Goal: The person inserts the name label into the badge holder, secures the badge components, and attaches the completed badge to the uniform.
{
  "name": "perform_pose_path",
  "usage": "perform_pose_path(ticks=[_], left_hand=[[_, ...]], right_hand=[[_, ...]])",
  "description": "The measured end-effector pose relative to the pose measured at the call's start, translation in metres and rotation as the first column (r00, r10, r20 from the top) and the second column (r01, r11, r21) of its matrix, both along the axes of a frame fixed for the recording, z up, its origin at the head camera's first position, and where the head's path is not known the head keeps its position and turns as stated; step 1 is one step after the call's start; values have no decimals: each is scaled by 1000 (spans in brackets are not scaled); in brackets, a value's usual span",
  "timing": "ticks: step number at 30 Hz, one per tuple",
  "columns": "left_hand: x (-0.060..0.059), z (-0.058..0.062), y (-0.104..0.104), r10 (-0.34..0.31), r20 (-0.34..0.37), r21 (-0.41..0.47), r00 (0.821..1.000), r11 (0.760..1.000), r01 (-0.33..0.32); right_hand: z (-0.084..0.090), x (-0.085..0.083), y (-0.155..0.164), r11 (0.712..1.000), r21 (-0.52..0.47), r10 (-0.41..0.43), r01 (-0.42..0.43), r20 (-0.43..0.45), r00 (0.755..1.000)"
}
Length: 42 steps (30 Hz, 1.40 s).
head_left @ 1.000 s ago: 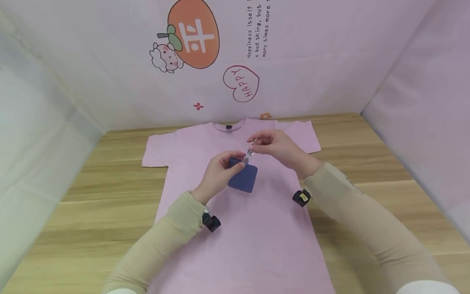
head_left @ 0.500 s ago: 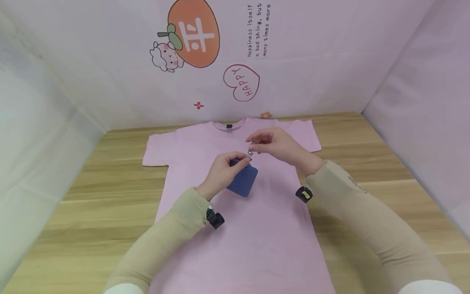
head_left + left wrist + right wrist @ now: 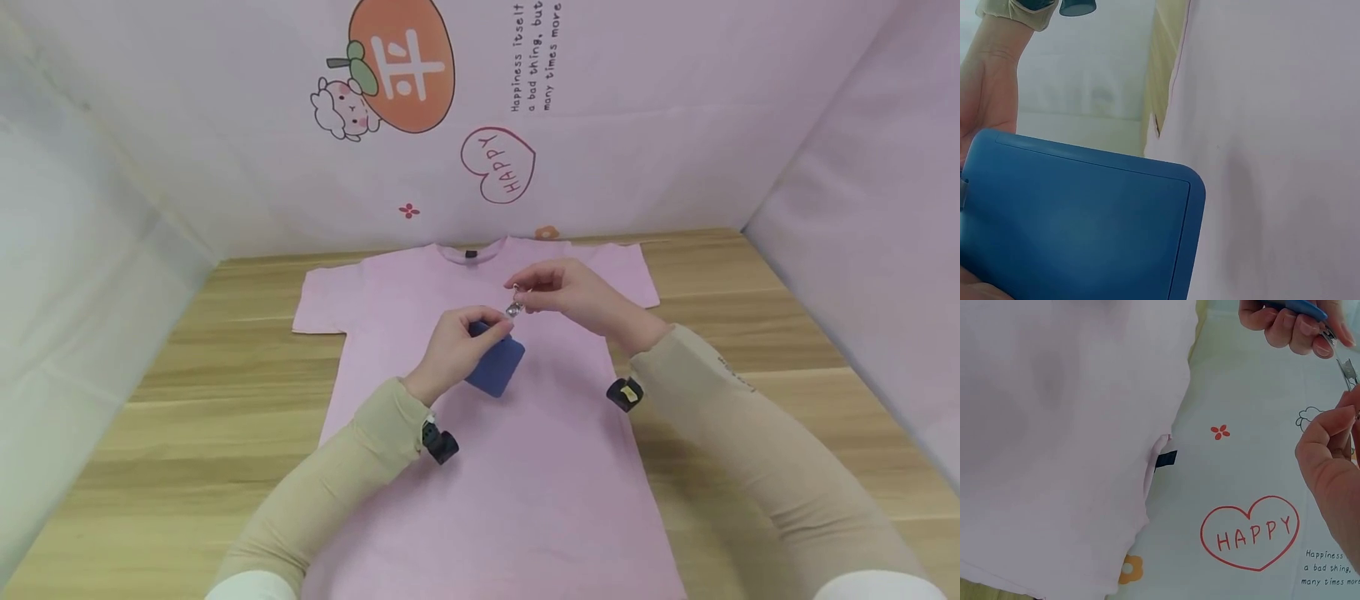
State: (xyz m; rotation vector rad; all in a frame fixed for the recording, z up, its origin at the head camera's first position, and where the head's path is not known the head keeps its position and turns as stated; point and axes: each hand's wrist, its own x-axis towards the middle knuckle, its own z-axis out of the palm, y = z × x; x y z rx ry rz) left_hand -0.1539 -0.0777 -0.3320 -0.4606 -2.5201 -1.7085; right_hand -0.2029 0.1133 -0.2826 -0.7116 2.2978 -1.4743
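Above the pink T-shirt (image 3: 480,467): left hand (image 3: 453,350) gripping blue badge holder (image 3: 497,365), right hand (image 3: 573,293) pinching its metal clip (image 3: 514,308); best held steady.

A plain pale pink cotton T-shirt (image 3: 517,467) with a small black neck label (image 3: 1165,459) lies on the light wood-grain worktop (image 3: 757,333), the flat rectangular card holder (image 3: 497,367) is solid blue with a silver metal clip (image 3: 514,308), and both sleeves (image 3: 337,483) are beige.
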Motion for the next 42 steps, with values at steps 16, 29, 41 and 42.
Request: perform_pose_path(ticks=[16, 29, 41, 42], left_hand=[[0, 1, -2, -50, 10, -44, 999, 998, 50], [-2, 0, -3, -66, -4, -38, 998, 997, 66], [-2, 0, -3, -58, -2, -32, 998, 998, 58], [-2, 0, -3, -60, -2, -33, 998, 998, 60]], right_hand=[[-3, 0, -1, 999, 31, 21, -21, -22, 1000], [-1, 3, -5, 998, 64, 18, -13, -78, 997], [2, 5, -7, 993, 117, 19, 0, -165, 986], [2, 5, -7, 992, 127, 21, 1, -177, 984]])
